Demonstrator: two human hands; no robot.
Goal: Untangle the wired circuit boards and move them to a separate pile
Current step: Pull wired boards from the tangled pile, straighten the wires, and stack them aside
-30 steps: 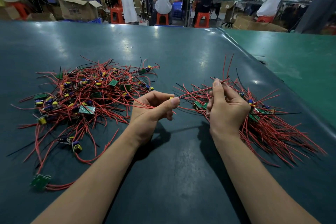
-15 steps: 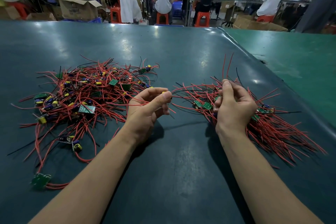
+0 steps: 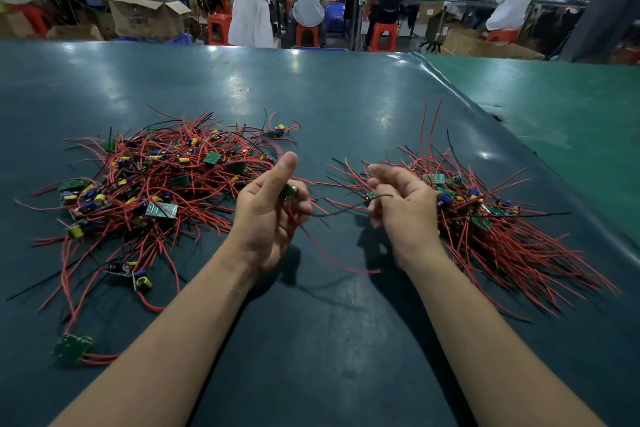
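A worker's two hands hover above a dark green tabletop (image 3: 346, 97) between two heaps of red-wired circuit boards. The left hand (image 3: 268, 211), thumb raised and fingers curled, holds a small green circuit board (image 3: 288, 191) whose red wire (image 3: 332, 256) trails down toward the worker and whose black wire (image 3: 346, 209) runs across to the right hand (image 3: 398, 201). The right hand's fingers are loosely curled around that black wire, though the grip itself is partly hidden and blurred.

To the left of the held board spreads the tangled pile (image 3: 156, 184), a knot of red and black leads, green boards and yellow-and-blue components. A stray board (image 3: 71, 348) lies at the near left of that pile, close to the left forearm. To the right of the held board, partly hidden behind the right hand, sits the sorted pile (image 3: 491, 218), its wires fanning out in one direction.

Beyond the tabletop's far edge, other workers sit on orange stools (image 3: 382, 36) at benches, with an open cardboard box (image 3: 145, 15) off to the far left.
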